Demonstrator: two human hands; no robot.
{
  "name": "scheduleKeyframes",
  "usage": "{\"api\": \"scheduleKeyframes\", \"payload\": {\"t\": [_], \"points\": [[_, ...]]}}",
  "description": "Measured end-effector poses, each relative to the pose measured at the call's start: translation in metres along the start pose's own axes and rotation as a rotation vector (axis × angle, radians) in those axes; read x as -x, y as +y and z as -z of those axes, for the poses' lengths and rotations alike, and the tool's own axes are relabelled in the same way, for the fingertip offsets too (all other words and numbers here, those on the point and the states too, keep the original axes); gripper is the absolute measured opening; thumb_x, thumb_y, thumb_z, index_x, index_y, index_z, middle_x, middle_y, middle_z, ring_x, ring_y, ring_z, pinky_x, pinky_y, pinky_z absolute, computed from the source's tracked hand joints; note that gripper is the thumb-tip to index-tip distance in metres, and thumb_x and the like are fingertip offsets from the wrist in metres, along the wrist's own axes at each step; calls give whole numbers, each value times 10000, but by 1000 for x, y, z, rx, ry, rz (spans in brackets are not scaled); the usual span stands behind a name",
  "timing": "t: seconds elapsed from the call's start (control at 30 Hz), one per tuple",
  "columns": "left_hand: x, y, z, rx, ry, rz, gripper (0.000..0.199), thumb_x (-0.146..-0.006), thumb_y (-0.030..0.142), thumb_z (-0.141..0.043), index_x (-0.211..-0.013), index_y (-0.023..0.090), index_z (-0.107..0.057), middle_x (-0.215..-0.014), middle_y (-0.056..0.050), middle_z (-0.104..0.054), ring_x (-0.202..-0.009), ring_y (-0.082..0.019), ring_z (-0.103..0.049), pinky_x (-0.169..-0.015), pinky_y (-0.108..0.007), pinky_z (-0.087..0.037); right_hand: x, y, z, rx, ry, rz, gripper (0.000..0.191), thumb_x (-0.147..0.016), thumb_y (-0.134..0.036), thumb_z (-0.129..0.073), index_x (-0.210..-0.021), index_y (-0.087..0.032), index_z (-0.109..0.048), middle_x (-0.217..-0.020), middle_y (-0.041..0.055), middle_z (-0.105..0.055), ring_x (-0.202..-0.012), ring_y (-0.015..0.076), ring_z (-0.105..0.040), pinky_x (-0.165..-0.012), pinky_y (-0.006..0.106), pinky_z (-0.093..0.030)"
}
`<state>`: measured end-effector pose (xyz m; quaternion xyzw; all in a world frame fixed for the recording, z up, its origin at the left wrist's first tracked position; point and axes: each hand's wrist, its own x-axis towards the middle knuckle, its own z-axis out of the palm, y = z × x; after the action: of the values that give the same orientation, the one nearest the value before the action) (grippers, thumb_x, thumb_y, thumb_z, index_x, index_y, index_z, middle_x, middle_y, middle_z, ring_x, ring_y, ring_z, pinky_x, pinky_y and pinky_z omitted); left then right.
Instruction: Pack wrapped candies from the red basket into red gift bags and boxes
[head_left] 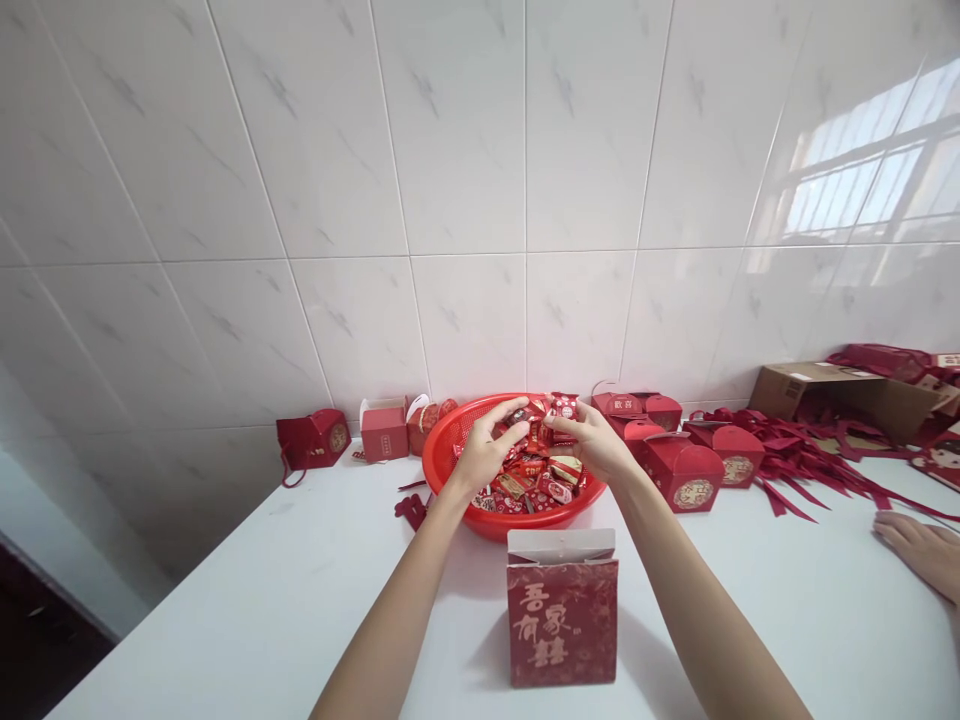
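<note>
Boxes (684, 465) flank the basket (517, 522) behind a carton (563, 640); right fingers (568, 427) pinch a packet (564, 405), hold of left fingers (512, 434) unclear.

Basket of wrapped sweets, open carton in front

Basket (525, 522): round, bright red plastic, holes in wall, upright on white desk (330, 590), nr its back edge. Sweets (514, 485) lie loose inside, mixed heap, mostly red wrappers w/ gold & some cream; L hand (484, 452) hides pt of it. One sweet (564, 405), red w/ pale dots & round emblem, shows above the rest at R hand's (592, 440) fingertips; can't tell if gripped. Carton (566, 625): dk red, stands upright just in front of basket, farther from desk's back edge, well in from L edge. Gold Chinese chars. on front; top open, pale flap up at rear.
</note>
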<state>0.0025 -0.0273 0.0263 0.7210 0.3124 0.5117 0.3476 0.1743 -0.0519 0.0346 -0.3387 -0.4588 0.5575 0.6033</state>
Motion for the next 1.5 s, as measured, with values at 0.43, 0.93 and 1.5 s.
{"api": "scheduleKeyframes", "payload": {"t": [0.43,0.93,1.5], "points": [[20,60,-1,176,43,-16,330,-758,264,-718,-1067,164,-657,-967,-58,-713,-922,-190,-656,-823,-295,-547,47,-50,-26,37,-20,115,276,-666,-276,-826,-810,-177,-612,-766,4,-676,-711,162,-671,-628,307,-628],[41,87,4,218,-93,41,446,-784,329,-757,-1170,210,-569,-991,-42,-648,-985,-196,-617,-808,-298,-552,62,-53,-28,129,-42,247,338,-687,-345,-843,-910,-189,-642,-805,15,-722,-672,165,-685,-546,251,-562],[48,92,9,246,-229,-40,397,-864,306,-704,-1209,237,-521,-957,-29,-622,-910,-171,-596,-811,-300,-522,72,-59,-30,98,-133,258,289,-733,-291,-827,-942,-200,-649,-807,6,-712,-704,152,-669,-637,247,-546]]}}
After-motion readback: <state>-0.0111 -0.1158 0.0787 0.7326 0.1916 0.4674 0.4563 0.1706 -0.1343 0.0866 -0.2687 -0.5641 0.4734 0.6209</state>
